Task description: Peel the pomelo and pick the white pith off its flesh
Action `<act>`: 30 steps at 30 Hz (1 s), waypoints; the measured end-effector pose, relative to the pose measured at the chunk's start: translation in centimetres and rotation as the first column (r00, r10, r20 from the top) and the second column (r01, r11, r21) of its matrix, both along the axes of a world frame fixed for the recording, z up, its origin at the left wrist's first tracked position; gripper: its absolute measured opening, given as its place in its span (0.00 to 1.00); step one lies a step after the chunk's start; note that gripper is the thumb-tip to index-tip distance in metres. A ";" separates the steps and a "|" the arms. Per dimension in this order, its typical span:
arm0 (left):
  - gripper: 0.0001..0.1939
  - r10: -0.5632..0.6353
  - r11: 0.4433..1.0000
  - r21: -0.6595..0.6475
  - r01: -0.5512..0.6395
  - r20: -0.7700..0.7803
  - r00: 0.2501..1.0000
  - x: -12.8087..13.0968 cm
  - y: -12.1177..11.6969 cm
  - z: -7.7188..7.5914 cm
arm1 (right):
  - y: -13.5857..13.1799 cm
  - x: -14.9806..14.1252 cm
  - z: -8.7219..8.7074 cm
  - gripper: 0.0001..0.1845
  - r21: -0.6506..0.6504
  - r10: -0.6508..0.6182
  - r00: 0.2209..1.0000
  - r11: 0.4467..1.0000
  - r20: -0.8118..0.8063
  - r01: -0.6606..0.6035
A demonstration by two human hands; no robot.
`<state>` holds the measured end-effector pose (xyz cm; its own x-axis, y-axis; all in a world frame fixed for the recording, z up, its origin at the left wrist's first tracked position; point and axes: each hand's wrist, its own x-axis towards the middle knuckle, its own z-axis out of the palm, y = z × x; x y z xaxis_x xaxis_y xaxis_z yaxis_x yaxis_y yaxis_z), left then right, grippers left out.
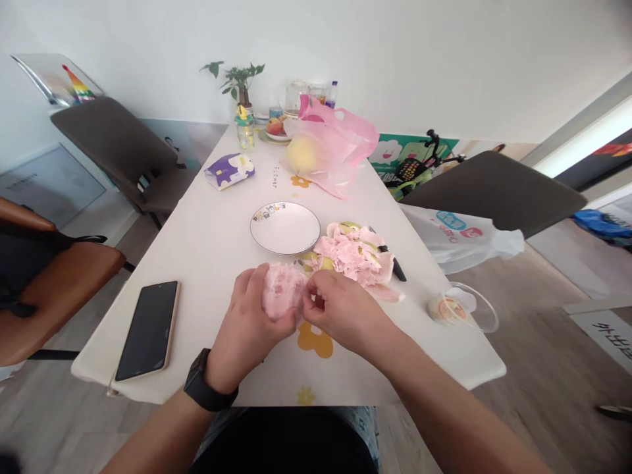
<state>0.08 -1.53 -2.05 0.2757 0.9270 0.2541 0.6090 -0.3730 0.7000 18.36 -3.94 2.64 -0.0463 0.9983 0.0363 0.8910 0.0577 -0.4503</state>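
The fingers of my left hand [254,313] curl round a peeled pink fruit [280,293], gripping it above the near part of the worktop [212,257]. With my right hand [343,306] I pinch at the fruit's right edge, so my 2 hands meet there. Just beyond sits 1 bare plate [285,230], with a heap of pink peelings [353,253] beside it. My phone [148,329] lies to the left, a clear tub [461,308] to the right. Farther off, a pink bag [340,145] surrounds a yellow fruit [301,156].
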 end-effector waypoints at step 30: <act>0.40 0.015 0.999 -0.051 -0.015 0.004 1.000 -0.5 0.5 -0.2 | -0.4 1.2 -2.4 0.05 0.035 -0.020 0.905 0.999 -0.425 0.039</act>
<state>-0.46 -1.05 -2.22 0.2612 0.9427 0.2077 0.6114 -0.3280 0.7201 19.56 -4.32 0.24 0.0121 0.9961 0.0873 0.6175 0.0612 -0.7842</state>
